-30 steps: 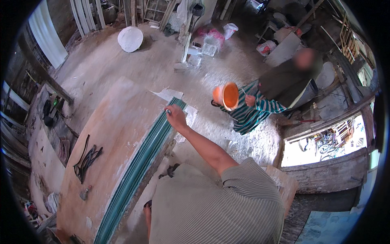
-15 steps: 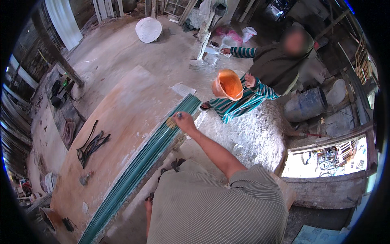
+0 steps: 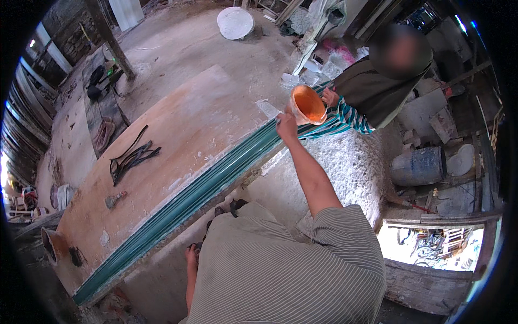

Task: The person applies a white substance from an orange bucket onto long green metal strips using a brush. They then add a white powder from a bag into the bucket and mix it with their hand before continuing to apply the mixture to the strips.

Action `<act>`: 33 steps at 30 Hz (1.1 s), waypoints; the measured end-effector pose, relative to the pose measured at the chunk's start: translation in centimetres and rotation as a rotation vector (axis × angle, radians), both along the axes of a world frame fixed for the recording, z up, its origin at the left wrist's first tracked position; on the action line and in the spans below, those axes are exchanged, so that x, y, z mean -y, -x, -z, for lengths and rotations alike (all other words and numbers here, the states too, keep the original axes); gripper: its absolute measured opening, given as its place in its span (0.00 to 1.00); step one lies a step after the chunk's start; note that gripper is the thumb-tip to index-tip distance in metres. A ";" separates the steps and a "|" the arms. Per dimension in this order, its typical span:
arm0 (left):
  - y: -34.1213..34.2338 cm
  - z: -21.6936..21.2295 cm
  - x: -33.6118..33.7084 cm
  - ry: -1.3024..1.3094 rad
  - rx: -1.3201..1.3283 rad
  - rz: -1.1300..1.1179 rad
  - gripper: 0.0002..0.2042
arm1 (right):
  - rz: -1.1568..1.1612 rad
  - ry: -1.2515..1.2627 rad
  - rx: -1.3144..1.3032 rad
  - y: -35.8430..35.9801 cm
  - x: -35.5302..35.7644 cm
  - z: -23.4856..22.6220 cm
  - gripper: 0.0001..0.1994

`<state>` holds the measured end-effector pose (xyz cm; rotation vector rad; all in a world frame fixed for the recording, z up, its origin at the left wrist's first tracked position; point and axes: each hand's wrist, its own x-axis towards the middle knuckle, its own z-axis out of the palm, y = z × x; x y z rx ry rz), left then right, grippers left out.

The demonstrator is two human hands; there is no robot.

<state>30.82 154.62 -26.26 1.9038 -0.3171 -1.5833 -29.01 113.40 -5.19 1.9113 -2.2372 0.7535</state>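
Note:
A long, ribbed green moulding form [image 3: 216, 168] runs diagonally along the near edge of a big pale board [image 3: 178, 129]. At its far end, my right hand [image 3: 287, 128] is closed around a brush, mostly hidden by my fingers now. Close beside that hand is an orange bucket [image 3: 308, 106], tilted with its orange inside showing. Another person's hand [image 3: 329, 97] is at the bucket's rim. Low beside my body, my left hand [image 3: 192, 252] has curled fingers against something dark that I cannot make out.
Dark straps [image 3: 132, 156] and a small brush [image 3: 115, 200] lie on the board. A person in a dark top [image 3: 377, 86] sits beyond the bucket. A blue barrel [image 3: 418, 166] lies to the right, a white round block [image 3: 236, 23] at the back, a wooden post [image 3: 110, 40] at left.
My right hand has moved away from me along the form, reaching its far end beside the bucket. The other person's far arm has drawn in from the plastic-like sheets. My view has shifted.

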 end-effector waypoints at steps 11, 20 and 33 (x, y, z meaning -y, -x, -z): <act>1.4 -0.5 -3.5 -0.094 -0.002 0.195 0.14 | -0.460 -0.383 0.786 -24.3 -10.5 -4.2 0.10; 6.0 -9.6 5.1 -0.020 0.042 -0.035 0.14 | -0.050 -0.153 0.633 -6.0 -2.9 3.9 0.14; 7.9 -8.7 -17.3 -0.151 0.122 -0.133 0.10 | -0.053 0.019 0.148 1.1 -0.4 0.0 0.07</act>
